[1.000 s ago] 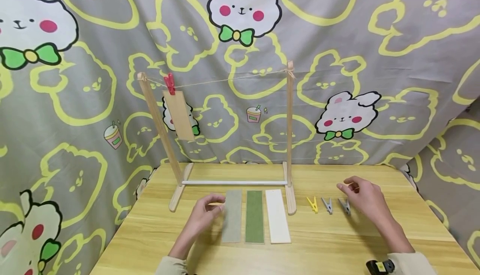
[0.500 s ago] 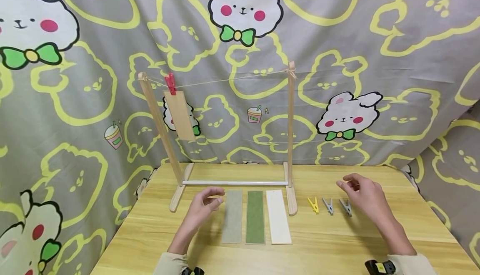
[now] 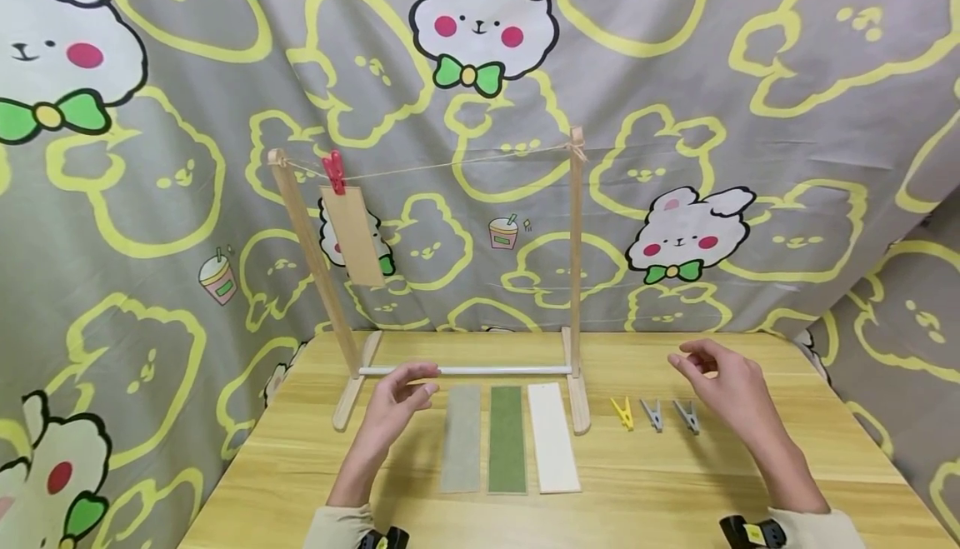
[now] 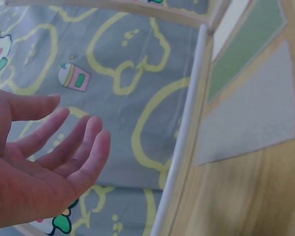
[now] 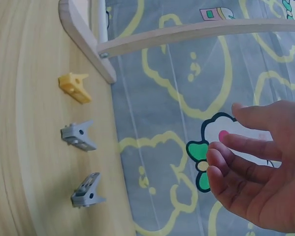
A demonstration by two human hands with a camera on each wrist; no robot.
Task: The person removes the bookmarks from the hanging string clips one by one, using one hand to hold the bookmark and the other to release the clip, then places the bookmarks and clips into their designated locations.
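Note:
My left hand [image 3: 393, 403] hovers over the table just left of a grey card strip [image 3: 461, 439], its fingers loosely bent and holding nothing. To the right of that strip lie a green strip [image 3: 507, 441] and a white strip [image 3: 553, 438]. Nothing is in my right hand [image 3: 723, 378] either, which is raised at the right with relaxed fingers. Close to it, a yellow clothespin [image 5: 74, 87] and two grey ones stand in a row, the farther grey clothespin [image 5: 78, 135] between the others. A red clothespin [image 3: 334, 172] clips a tan strip [image 3: 354, 237] to the string.
A wooden frame with two posts, the right post [image 3: 576, 257] among them, stands behind the strips. String [image 3: 450, 164] spans its top and a white rod [image 3: 465, 371] joins its feet. A patterned curtain [image 3: 427, 307] hangs behind the wooden table [image 3: 637, 482].
My left hand has drawn up and left, away from the grey strip. The right hand has shifted slightly away from the clothespins. Strips and clothespins stay in place.

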